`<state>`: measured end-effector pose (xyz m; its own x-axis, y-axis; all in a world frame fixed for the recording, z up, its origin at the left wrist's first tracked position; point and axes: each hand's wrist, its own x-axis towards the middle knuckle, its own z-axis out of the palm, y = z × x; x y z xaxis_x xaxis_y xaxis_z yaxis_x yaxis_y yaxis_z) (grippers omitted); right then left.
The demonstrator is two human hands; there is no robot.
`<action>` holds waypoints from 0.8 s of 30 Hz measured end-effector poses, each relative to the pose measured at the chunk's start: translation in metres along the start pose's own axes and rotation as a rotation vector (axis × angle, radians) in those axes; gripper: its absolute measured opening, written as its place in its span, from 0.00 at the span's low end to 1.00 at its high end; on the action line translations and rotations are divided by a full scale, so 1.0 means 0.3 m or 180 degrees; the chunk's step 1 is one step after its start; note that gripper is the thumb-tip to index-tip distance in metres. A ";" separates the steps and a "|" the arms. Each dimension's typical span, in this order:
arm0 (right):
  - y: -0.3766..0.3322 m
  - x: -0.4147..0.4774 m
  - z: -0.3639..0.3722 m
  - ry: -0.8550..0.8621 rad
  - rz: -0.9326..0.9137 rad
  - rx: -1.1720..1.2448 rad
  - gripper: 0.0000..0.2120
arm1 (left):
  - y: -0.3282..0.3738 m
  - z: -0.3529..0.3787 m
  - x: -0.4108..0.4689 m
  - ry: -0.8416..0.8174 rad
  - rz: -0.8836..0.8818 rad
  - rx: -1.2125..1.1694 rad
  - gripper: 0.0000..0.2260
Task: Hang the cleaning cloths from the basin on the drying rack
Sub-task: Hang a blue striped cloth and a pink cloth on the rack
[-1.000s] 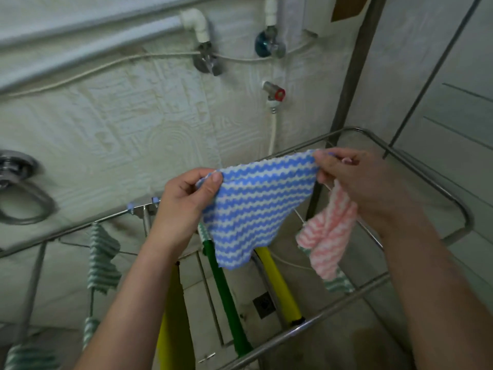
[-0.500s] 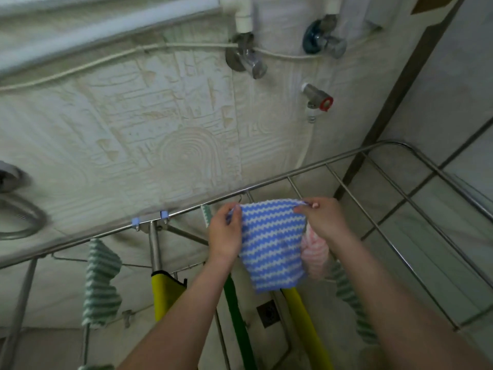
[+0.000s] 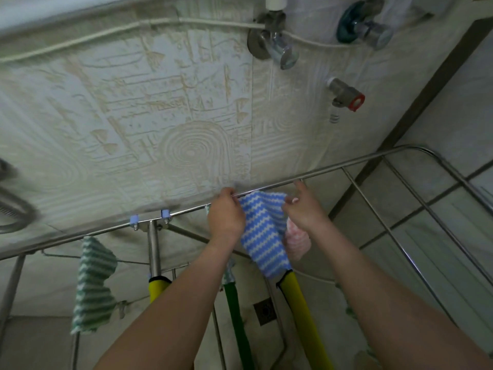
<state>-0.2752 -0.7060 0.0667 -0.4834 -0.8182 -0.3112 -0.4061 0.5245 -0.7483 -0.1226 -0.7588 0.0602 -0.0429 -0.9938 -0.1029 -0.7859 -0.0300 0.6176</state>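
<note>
A blue-and-white striped cloth [image 3: 262,233] hangs with its top edge at the far rail of the steel drying rack [image 3: 333,170]. My left hand [image 3: 225,216] pinches the cloth's upper left corner right at the rail. My right hand [image 3: 302,206] holds the upper right corner, one finger raised to the rail, and also carries a pink-and-white cloth [image 3: 296,243] that dangles below it. A green-and-white cloth [image 3: 93,284] hangs from the rail further left. The basin is out of view.
The rack's cross rods [image 3: 416,201] run to the right over the tiled floor. Yellow [image 3: 301,316] and green [image 3: 237,316] padded legs stand under the rack. Taps [image 3: 280,46] and a red-capped valve [image 3: 346,96] stick out of the embossed wall behind.
Both hands have carried the blue cloth away from me and up to the far rail; the pink cloth went along in my right hand. The camera has tilted up towards the wall.
</note>
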 end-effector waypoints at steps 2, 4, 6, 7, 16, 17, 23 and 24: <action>0.005 -0.024 -0.007 -0.0041 -0.0063 -0.0233 0.30 | -0.004 -0.002 -0.014 -0.0040 0.0238 0.0232 0.19; 0.022 -0.061 -0.023 -0.0124 -0.0146 -0.0598 0.19 | -0.005 0.008 -0.058 -0.0240 0.0621 0.0117 0.20; 0.034 -0.099 -0.035 -0.0388 -0.0172 -0.0799 0.09 | -0.005 0.038 -0.115 -0.0700 0.0917 -0.0136 0.18; 0.039 -0.114 -0.034 -0.0577 -0.0159 -0.0851 0.06 | -0.005 0.053 -0.140 -0.0932 0.0970 -0.0218 0.19; 0.065 -0.195 0.002 -0.0555 -0.0116 -0.1150 0.08 | -0.036 0.108 -0.163 -0.1585 0.0514 -0.1150 0.36; 0.057 -0.208 0.006 -0.0510 -0.0141 -0.1141 0.08 | -0.040 0.106 -0.160 -0.1598 0.0465 -0.1254 0.37; 0.070 -0.260 -0.024 -0.0665 -0.0076 -0.0774 0.07 | -0.045 0.093 -0.161 -0.1821 0.0221 -0.1529 0.43; 0.075 -0.268 -0.022 -0.0678 -0.0107 -0.0913 0.07 | -0.043 0.096 -0.159 -0.1805 0.0202 -0.1498 0.43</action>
<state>-0.2507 -0.6268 0.0788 -0.3059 -0.8511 -0.4268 -0.6348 0.5164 -0.5748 -0.1282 -0.7079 0.0346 -0.4917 -0.7909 -0.3643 -0.4292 -0.1439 0.8917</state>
